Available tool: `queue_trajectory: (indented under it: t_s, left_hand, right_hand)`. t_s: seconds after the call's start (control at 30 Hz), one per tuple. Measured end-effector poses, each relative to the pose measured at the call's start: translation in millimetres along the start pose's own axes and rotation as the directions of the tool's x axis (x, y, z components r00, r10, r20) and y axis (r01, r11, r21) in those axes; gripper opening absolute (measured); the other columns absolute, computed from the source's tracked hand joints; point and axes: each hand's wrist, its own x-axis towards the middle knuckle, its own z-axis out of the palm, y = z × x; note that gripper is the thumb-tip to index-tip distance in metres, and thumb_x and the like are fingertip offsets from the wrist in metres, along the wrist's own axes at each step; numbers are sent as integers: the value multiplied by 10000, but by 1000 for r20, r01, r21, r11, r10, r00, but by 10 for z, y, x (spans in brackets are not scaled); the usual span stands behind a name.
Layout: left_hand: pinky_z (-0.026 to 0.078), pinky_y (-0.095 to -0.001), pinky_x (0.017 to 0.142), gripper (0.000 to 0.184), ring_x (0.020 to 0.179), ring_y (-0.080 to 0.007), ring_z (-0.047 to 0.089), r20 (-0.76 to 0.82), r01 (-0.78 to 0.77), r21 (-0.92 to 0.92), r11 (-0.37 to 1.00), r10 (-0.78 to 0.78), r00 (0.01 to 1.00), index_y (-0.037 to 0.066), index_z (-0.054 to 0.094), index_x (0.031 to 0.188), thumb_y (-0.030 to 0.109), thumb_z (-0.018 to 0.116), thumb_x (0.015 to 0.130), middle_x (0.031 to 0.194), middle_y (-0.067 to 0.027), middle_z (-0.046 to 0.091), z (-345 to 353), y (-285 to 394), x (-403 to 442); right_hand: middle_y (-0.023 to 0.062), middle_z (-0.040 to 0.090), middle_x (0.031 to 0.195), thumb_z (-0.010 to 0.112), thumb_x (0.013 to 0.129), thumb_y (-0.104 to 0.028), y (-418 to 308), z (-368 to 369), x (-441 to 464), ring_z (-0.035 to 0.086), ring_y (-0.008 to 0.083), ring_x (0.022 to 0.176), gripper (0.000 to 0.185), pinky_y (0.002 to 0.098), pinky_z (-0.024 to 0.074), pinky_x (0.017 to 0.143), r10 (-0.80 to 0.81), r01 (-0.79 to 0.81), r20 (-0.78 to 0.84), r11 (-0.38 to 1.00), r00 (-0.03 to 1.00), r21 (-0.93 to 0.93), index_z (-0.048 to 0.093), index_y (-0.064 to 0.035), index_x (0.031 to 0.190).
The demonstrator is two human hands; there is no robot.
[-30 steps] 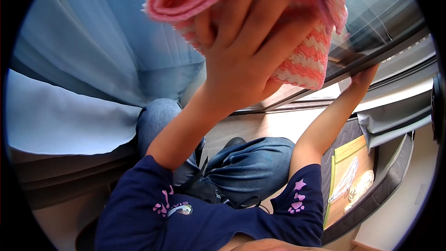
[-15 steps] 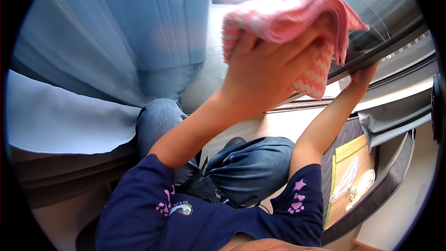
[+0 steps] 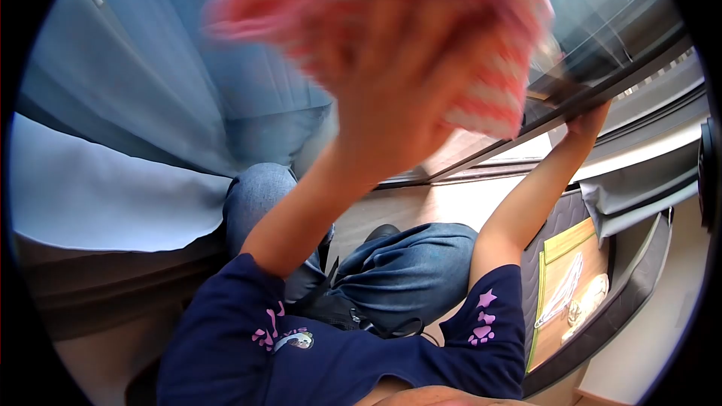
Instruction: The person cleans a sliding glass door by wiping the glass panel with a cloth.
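- A logo [image 3: 295, 340] with a few small letters sat on the person's navy shirt [image 3: 361, 370]; the lettering was too small to read surely.
- Pink prints, a star and a paw among them, marked the right sleeve [image 3: 485, 317]; more pink shapes marked the left sleeve [image 3: 226, 316].
- The left hand [image 3: 398, 83] was raised, its grip clamped on a pink-and-white cloth [image 3: 492, 101]. Both were blurred; whether the cloth touched the glass [image 3: 602, 11] could not be told.
- The right hand [image 3: 583, 122] was at the dark frame [image 3: 647, 69], its fingers hidden, so how its grip stood could not be told.
- The cloth and left hand blocked the view of what lay behind them.
- A blue curtain [image 3: 203, 60] hung at the left, above a pale sheet [image 3: 113, 195].
- Bent knees in jeans [image 3: 410, 263] covered much of the floor [image 3: 391, 204]; a dark shoe [image 3: 385, 230] showed beyond.
- At the right, a grey quilted case [image 3: 639, 293] held a green-edged board [image 3: 564, 244] with whitish bundles [image 3: 587, 304] on it.
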Motion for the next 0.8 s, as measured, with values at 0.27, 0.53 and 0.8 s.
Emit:
queue_trajectory:
  t_s: [0.27, 0.53, 0.8]
  left_hand:
    - [283, -406, 947, 399, 1161, -117, 478, 196, -56, 18, 998, 52, 979, 262, 643, 1123, 282, 633, 725, 1288, 91, 534, 37, 206, -26]
    - [205, -493, 953, 509, 1258, -198, 405, 91, -29, 70, 997, 23, 996, 290, 598, 1184, 301, 660, 679, 1340, 46, 464, -186, -83, 94]
    - [176, -495, 974, 504, 1268, -218, 391, 109, -41, 83, 996, 32, 994, 274, 604, 1176, 297, 665, 676, 1337, 18, 467, -121, -121, 113]
  right_hand:
    - [183, 575, 542, 304, 920, -625, -119, 263, -222, 571, 345, 462, 726, 403, 507, 454, 3, 18, 321, 998, 947, -63, 596, 1, 694]
    - [205, 590, 560, 301, 897, -666, 404, -635, 624, 573, 357, 463, 775, 426, 511, 460, 106, -130, 545, 991, 832, 6, 587, 20, 680]
    - [204, 597, 571, 309, 894, -669, 1714, -2379, 2609, 578, 351, 467, 774, 423, 511, 460, 231, -448, 865, 894, 445, -8, 595, 25, 704]
